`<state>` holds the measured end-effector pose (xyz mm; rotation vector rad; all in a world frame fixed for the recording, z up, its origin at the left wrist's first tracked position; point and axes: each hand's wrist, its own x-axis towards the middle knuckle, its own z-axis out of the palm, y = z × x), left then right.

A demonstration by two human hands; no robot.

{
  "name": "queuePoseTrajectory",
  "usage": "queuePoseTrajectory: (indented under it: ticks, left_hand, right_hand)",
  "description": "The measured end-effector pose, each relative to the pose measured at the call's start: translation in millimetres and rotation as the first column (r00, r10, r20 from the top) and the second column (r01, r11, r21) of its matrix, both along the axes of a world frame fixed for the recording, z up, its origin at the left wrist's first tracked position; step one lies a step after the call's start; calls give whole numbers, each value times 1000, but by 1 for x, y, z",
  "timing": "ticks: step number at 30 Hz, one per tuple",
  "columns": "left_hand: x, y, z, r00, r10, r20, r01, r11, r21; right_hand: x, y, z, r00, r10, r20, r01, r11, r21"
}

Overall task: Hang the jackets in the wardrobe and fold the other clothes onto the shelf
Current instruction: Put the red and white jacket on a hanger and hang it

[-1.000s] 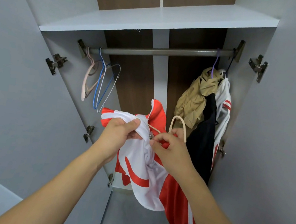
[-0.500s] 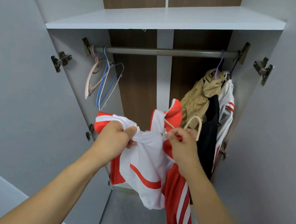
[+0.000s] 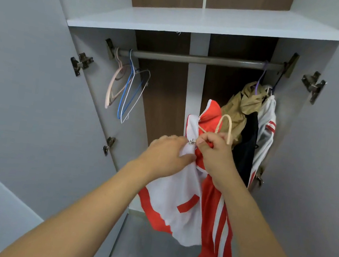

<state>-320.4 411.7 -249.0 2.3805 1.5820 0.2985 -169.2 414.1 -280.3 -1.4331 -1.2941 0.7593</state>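
A red and white jacket [image 3: 177, 198] hangs in front of the open wardrobe, draped on a beige hanger [image 3: 225, 120] whose hook rises above my hands. My left hand [image 3: 169, 152] grips the white front panel beside the metal zipper pull [image 3: 192, 141]. My right hand [image 3: 215, 152] pinches the red panel and the hanger's neck at the zipper. Above runs the metal rail [image 3: 197, 58], with a tan jacket [image 3: 239, 110], a black garment [image 3: 248, 145] and a white red-striped jacket [image 3: 267, 126] hanging at its right end.
Several bare hangers [image 3: 125, 90] hang at the rail's left end. A white shelf [image 3: 181, 22] spans the wardrobe above the rail. Both doors stand open, with hinges [image 3: 81, 63] on the left door and hinges [image 3: 313, 84] on the right one. Grey floor lies below.
My left hand has slid right along the white panel, bringing both jacket fronts together at the zipper. The view has tilted down a little.
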Motion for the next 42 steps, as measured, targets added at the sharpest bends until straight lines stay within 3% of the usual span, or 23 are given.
queuePoseTrajectory:
  ticks: [4,7,10,13,14,17,18,22,26,30,31,33,35,37,42]
  left_hand:
    - [6,-3,-5,999,-38,38,36,998,51]
    - [-17,-6,-11,996,-85,32,88,992,-86]
    - [-47,-1,-10,983,-61,-172,12,961,-276]
    - [-42,13,-2,936,-89,-341,-20,953,-302]
    - [-33,17,-1,948,-96,-305,4,957,-289]
    - [-1,22,-1,998,-62,16,64,976,-208]
    - [7,23,-1,997,-68,47,74,985,-159]
    - [8,15,0,992,-116,59,123,981,-152]
    - [-25,0,4,972,-236,-10,221,923,-315]
    - [-41,7,7,963,-244,-114,174,887,-427]
    - [-41,12,8,972,-227,-64,174,873,-456]
    - [-38,19,7,978,-106,179,181,857,-482]
    - [-30,23,1,914,33,405,169,876,-452]
    - [-21,25,-7,878,50,476,166,902,-399]
    - [-11,21,-25,870,45,491,106,955,-276]
  right_hand:
    - [10,-4,-3,1000,3,-13,-3,1000,-4]
    - [32,-1,0,994,-92,-55,91,996,-21]
    - [46,4,2,992,-104,-70,101,993,-54]
    - [38,1,8,999,-21,-39,19,999,-51]
    - [32,1,12,1000,10,-27,-11,999,-34]
    - [23,2,16,996,56,76,-58,998,29]
    - [22,2,16,994,60,93,-64,997,34]
    - [26,6,21,990,20,140,-25,999,33]
    - [31,5,26,985,52,162,-49,998,-27]
    - [15,1,29,974,127,190,-120,992,-46]
    - [11,1,31,973,130,191,-125,991,-37]
    - [8,2,35,972,115,207,-114,993,-14]
    - [9,3,38,965,114,235,-113,993,-17]
    - [11,4,37,958,133,254,-125,991,-48]
    - [16,5,27,908,245,339,-206,967,-147]
